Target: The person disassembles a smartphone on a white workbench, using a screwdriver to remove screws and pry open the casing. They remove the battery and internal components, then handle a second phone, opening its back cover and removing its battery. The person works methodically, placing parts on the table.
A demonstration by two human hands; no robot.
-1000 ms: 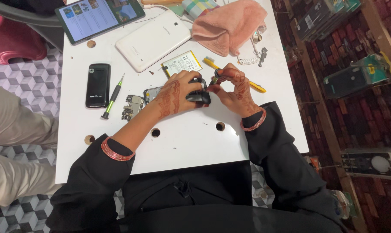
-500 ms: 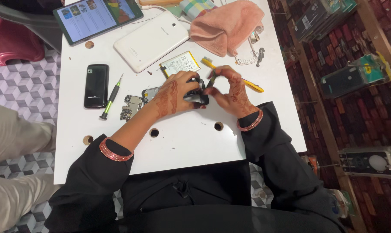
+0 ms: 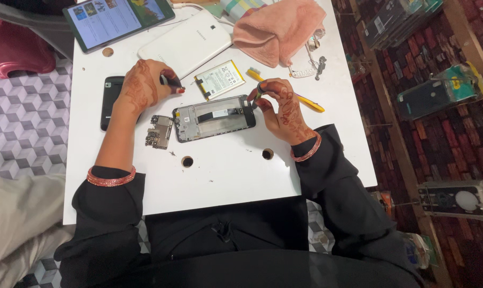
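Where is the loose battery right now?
The battery lies on the white table just above the opened phone, between the white tablet and the yellow tool, with no hand on it.

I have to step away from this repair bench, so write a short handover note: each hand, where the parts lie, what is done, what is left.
Left hand: grips a small dark tool above the black phone.
Right hand: fingers pinch a small tool at the opened phone's right end.
Parts: circuit board lies left of the opened phone, battery above it.
Done: back off, battery and board out.
Left: frame work; nothing refitted.
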